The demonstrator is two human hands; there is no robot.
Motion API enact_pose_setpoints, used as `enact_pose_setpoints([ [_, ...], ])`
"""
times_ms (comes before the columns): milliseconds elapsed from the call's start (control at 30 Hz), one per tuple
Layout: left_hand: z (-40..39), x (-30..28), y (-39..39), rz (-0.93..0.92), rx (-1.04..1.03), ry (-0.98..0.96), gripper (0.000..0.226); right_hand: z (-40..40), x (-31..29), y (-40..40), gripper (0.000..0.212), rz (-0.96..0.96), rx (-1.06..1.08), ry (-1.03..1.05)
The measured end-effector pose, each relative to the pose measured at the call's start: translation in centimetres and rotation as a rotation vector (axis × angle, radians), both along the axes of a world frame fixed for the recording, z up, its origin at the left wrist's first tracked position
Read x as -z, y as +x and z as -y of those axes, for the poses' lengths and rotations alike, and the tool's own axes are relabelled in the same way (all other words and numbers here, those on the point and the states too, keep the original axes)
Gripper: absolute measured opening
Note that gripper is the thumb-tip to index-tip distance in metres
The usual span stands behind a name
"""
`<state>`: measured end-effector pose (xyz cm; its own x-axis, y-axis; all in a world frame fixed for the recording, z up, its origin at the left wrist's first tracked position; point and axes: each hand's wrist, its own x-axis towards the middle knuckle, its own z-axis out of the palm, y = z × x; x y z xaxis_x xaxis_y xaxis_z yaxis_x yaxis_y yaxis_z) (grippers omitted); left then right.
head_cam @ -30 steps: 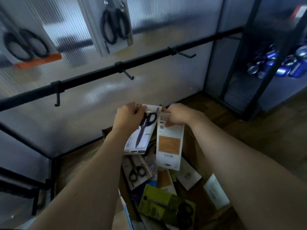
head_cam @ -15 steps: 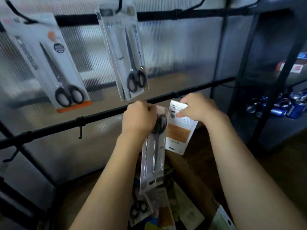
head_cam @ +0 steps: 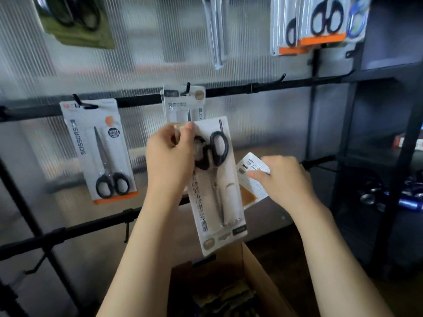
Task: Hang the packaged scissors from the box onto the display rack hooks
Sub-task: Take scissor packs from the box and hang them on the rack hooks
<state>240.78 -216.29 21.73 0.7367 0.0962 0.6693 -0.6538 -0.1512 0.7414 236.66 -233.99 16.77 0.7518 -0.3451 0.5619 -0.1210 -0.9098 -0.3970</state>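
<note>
- Head view: a person's left hand (head_cam: 170,156) pinches the top edge of a white scissors pack (head_cam: 216,186), thumb and fingers curled round the card, the black handles uppermost and the blades pointing down.
- That pack hangs tilted in mid-air, in front of the lower part of a second white pack (head_cam: 183,104) already on a hook (head_cam: 188,87) of the middle rail (head_cam: 274,85); its lower corner sits just above the open cardboard box (head_cam: 256,271).
- Right hand (head_cam: 283,181) grips a smaller card-backed pack (head_cam: 250,177) with an orange-brown panel, fingers curled over its right edge, back of the card to the camera, just beside the first pack.
- Left on the same rail hangs an orange-edged pack marked SCISSORS (head_cam: 100,149); a bare hook (head_cam: 278,80) juts out to the right, with open rail around it.
- Lower rail (head_cam: 68,232) shows a free hook (head_cam: 126,227) well left of the hands.
- More packs hang along the top of the frame, blurred.
- Dark shelving (head_cam: 377,156) closes off the right side.
- Against half a second ago, both hands have risen from the lower rail toward the middle one, and the left-hand pack has turned from edge-on to face the camera.
</note>
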Motion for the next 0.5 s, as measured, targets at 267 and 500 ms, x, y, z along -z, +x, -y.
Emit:
enact_pose_setpoints([
  [267, -2.2, -1.1, 0.2, -0.028, 0.030, -0.077, 0.037, -1.4, 0.4, 1.5, 0.037, 0.062, -0.021, -0.017],
  [500, -2.8, -2.2, 0.3, -0.083, 0.081, -0.104, 0.039, -1.3, 0.3, 1.1, 0.023, 0.087, -0.011, -0.024],
])
